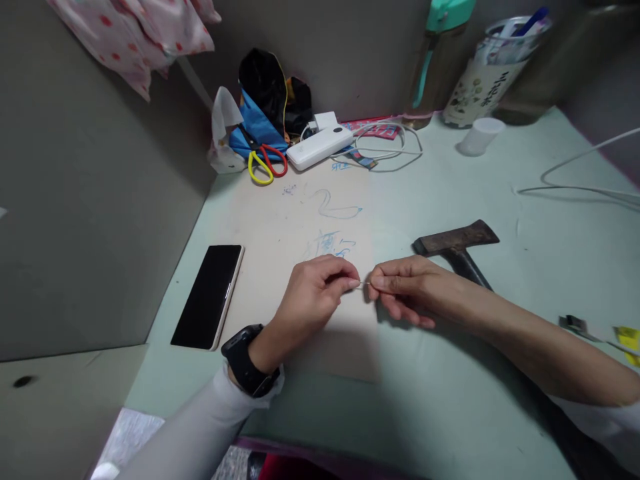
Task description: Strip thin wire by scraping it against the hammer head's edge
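Room between hands (317, 288) and phone (207, 297)

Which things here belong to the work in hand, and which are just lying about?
In hand:
- thin strand, pinched by left hand and right hand

Apparently just lying about:
- phone
- scissors
- white device
- hatchet
- white cup

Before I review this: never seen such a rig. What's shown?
There is no machine, just one bare-handed person, seen in a single picture from a head-worn camera looking forward and down. The left hand, wearing a black wristwatch, and the right hand pinch a thin, pale, thread-like piece; its material is unclear. Below is a pale green tabletop, partly covered by a beige sheet with blue drawings. A black-screened phone lies left, a dark axe-shaped tool right. Behind are red-and-yellow-handled scissors and a white, rounded power bank.
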`<state>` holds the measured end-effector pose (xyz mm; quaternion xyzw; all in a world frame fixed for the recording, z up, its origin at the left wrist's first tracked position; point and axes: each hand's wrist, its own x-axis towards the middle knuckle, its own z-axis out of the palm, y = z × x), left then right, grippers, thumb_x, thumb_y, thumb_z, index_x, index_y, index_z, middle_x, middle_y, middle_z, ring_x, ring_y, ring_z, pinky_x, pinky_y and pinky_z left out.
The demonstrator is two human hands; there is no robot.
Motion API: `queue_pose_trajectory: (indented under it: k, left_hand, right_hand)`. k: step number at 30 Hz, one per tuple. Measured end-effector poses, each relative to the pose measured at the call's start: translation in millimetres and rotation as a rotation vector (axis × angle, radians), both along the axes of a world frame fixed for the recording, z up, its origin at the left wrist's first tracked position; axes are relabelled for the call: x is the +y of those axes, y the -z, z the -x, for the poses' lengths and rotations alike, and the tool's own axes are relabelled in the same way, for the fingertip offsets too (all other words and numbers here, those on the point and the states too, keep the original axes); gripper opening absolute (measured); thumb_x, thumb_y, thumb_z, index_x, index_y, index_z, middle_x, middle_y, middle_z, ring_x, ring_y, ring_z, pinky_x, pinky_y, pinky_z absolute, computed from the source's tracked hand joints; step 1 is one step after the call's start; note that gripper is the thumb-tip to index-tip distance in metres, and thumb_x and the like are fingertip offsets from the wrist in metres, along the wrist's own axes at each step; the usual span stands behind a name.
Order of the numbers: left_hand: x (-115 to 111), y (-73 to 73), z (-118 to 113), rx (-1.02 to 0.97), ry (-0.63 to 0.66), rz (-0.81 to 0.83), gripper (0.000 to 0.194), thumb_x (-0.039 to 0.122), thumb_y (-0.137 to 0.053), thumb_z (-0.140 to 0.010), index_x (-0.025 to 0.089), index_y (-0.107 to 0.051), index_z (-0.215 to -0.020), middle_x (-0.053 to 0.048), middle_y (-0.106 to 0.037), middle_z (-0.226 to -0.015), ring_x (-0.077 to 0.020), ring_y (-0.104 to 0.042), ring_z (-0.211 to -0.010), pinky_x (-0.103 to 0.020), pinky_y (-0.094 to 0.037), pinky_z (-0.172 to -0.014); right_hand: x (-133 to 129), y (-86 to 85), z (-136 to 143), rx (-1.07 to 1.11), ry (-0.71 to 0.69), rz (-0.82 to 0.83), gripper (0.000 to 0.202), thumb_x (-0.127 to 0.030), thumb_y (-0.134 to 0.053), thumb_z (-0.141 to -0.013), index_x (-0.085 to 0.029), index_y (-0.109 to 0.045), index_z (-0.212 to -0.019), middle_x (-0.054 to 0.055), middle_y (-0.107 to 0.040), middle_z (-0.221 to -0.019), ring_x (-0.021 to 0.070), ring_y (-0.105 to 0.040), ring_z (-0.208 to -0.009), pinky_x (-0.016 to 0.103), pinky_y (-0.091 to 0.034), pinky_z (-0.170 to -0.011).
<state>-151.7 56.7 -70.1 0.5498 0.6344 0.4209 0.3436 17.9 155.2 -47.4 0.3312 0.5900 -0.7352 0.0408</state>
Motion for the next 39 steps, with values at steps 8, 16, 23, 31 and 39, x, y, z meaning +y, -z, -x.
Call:
queue_pose_trajectory:
  k: [8, 16, 23, 31, 39]
  left_hand:
    - [-2, -0.4, -6, 0.427, -0.094, 0.097, 0.018, 0.007, -0.056, -0.083, 0.018, -0.066, -0.073, -0.005, -0.065, -0.085, -0.0228, -0.051, -0.088, -0.036, -0.043, -0.074]
    - [-1, 2.3, -8, 0.45, -0.106, 0.09, 0.017, 0.009, -0.056, -0.086, 0.018, -0.066, -0.075, -0.006, -0.066, -0.083, -0.0232, -0.051, -0.086, -0.038, -0.042, -0.076]
    - [2, -4.8, -6, 0.467, -0.057, 0.18, 0.014, 0.009, -0.058, -0.086, 0.016, -0.066, -0.078, -0.004, -0.068, -0.084, -0.0215, -0.053, -0.087, -0.038, -0.042, -0.082]
    - [6, -7.4, -7, 0.54, -0.031, 0.234, 0.013, 0.013, -0.057, -0.085, 0.017, -0.066, -0.077, -0.005, -0.068, -0.083, -0.0226, -0.054, -0.087, -0.038, -0.042, -0.081]
    - [8, -9.5, -7, 0.588, 0.001, 0.26, 0.015, 0.011, -0.054, -0.081, 0.018, -0.066, -0.076, -0.006, -0.07, -0.083, -0.0249, -0.057, -0.088, -0.039, -0.041, -0.08]
  right_hand:
    - [-8, -20.3, -63, -0.684, 0.149, -1.374, 0.06, -0.072, -0.032, -0.082, -0.024, -0.062, -0.1, 0.011, -0.069, -0.089, 0.0266, -0.06, -0.06, 0.032, -0.03, -0.05]
    - [-5, -2.7, -67, -0.898, 0.111, -1.118, 0.029, -0.05, -0.043, -0.079, -0.023, -0.046, -0.088, 0.008, -0.06, -0.07, 0.024, -0.051, -0.059, 0.034, -0.033, -0.057]
    - [-5, -2.8, -72, -0.605, 0.534, -0.702, 0.041, -0.046, -0.061, -0.057, -0.026, -0.054, -0.093, -0.002, -0.054, -0.057, 0.0189, -0.049, -0.054, 0.031, -0.035, -0.056]
    - [-29, -11.5, -66, -0.24, 0.42, -0.443, 0.036, -0.051, -0.067, -0.079, -0.026, -0.057, -0.103, -0.004, -0.048, -0.059, 0.0139, -0.045, -0.053, 0.025, -0.035, -0.049]
    - [-44, -22.6, -47, -0.234, 0.205, -0.751, 0.03, -0.052, -0.052, -0.092, -0.024, -0.047, -0.081, -0.004, -0.048, -0.055, 0.0135, -0.044, -0.045, 0.026, -0.034, -0.041]
